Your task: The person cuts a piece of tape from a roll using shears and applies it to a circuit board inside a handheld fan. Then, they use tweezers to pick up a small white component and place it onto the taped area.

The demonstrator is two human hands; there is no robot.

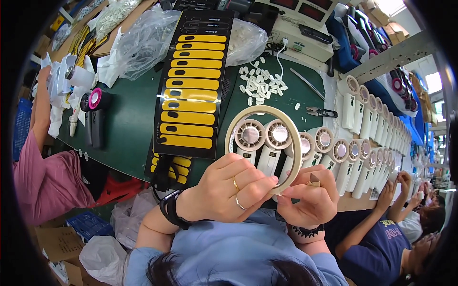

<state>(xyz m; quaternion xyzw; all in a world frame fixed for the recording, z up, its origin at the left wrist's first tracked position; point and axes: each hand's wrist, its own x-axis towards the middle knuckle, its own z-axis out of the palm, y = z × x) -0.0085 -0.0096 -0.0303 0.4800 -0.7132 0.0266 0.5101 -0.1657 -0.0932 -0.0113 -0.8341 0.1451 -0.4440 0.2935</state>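
Note:
A thin cream roll of tape [296, 143] stands upright in front of me. My left hand [234, 188], with two rings and a black watch, grips its lower left rim. My right hand [310, 195] is closed, thumb and fingertips pinched at the roll's bottom edge; whether a loose end lies between them is hidden. Through the ring I see white handheld fans [268, 159] with round grey heads. More handheld fans [341, 152] lie in rows just beyond my right hand. Left of the roll lies a black sheet of yellow stickers [193, 101].
Small white oval parts [261, 83] are heaped on the green table [129, 126]. Tweezers [307, 82] and black-handled snips [322, 112] lie farther right. A dark fan with a pink centre [95, 114] lies left. Co-workers sit on both sides; a metal shelf post [396, 57] stands right.

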